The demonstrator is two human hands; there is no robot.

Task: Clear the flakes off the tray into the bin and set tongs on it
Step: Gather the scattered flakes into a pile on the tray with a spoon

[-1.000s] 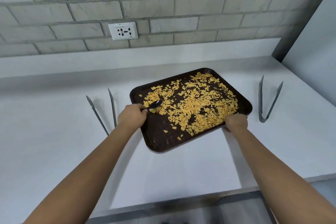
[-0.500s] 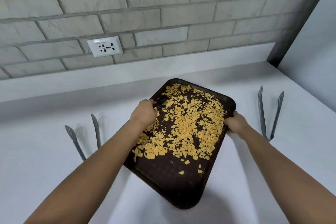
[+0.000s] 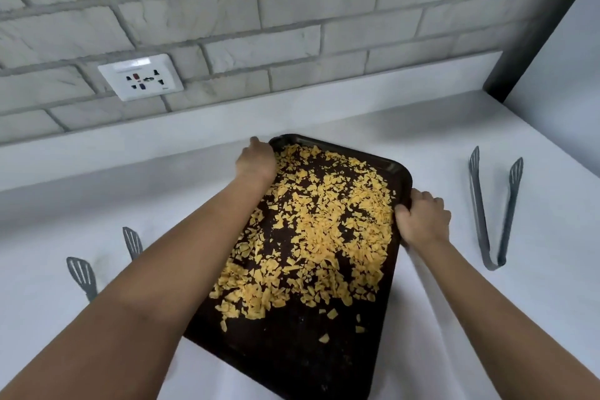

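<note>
Tray [image 3: 324, 351] long axis runs from the left hand [image 3: 256, 161], grasping its far corner, toward the viewer; right hand [image 3: 422, 221] grasps the right rim; flakes [image 3: 318, 230] lie between both grips.

A white counter [image 3: 97, 198] meets a grey brick wall [image 3: 227, 10] bearing a socket [image 3: 141, 77].

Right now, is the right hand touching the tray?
Touching. The head view shows the right hand curled over the right rim of the tray, thumb on the inside by the flakes.
</note>
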